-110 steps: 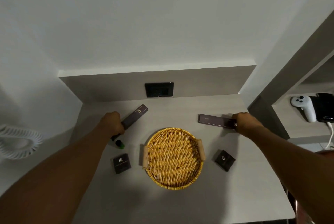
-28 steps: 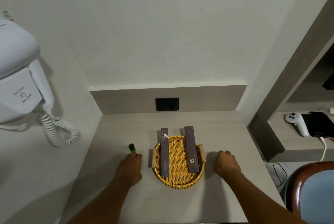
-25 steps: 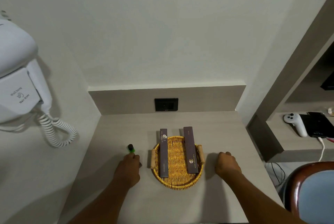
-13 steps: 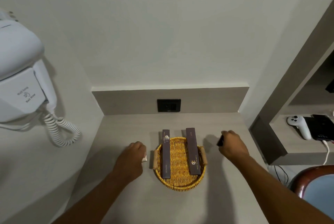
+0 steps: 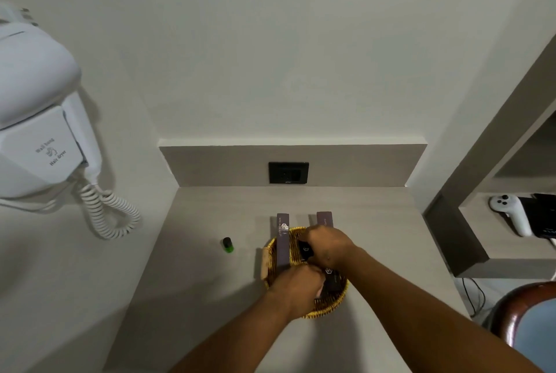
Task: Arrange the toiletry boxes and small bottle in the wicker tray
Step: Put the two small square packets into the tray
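Both hands are setting small dark square boxes (image 5: 306, 250) into the round wicker tray (image 5: 326, 308), right hand (image 5: 326, 247) gripping the far box, left hand (image 5: 296, 287) the near one; the small green bottle (image 5: 228, 245) is standing upright on the grey counter (image 5: 210, 297), left of the tray, nearer the left hand.

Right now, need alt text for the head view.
Both hands, left hand and right hand, set small dark boxes between two long purple boxes lying in a round wicker tray on a grey counter. A small green bottle stands left of the tray, below a wall-mounted hair dryer.
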Demonstrator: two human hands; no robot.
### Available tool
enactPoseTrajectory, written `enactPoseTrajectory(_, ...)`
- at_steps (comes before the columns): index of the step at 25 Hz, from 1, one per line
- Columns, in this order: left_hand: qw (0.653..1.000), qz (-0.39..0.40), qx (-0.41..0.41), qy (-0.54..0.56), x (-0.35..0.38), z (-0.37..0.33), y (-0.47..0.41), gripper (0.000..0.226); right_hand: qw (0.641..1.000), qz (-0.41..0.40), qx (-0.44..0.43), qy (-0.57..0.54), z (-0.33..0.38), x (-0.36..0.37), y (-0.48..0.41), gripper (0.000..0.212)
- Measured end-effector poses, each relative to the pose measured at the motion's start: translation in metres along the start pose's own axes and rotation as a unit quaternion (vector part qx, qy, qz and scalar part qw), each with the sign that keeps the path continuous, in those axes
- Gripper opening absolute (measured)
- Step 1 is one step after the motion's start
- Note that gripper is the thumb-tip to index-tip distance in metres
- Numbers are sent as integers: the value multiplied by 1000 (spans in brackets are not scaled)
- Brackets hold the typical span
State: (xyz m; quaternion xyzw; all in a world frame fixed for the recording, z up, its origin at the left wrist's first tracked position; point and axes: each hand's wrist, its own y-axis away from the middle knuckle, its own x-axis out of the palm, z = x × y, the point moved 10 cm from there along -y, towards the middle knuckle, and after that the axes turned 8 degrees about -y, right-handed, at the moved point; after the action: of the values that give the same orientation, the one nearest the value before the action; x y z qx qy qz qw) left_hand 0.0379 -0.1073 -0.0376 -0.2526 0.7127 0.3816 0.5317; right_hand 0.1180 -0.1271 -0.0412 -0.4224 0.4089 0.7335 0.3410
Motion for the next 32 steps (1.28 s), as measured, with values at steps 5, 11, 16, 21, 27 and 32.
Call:
enactPoseTrajectory(5,1000,9,-2,21,13,7,-6,15,999,33,8,-10,-4,13,-10,32)
enactPoseTrajectory(11,999,27,21,9,27,9,-9,12,997,69,16,-9,-6,31,-19,35)
enactPoseTrajectory(16,999,38,37,-8,29,13,-12,10,998,62,13,-20,-5,25,-21,35)
enactPoseTrajectory(21,999,-31,23,-6,-18,37,-4,22,987,-101,10,-127,-29,-28,-3,39)
enactPoseTrajectory(27,967,-141,-214,7,-44,200,25,39,938,-222,211,-165,-162,13,79,52)
enactPoseTrajectory(32,953,-34,-300,27,13,255,36,28,959,-146,210,-119,-155,82,99,70)
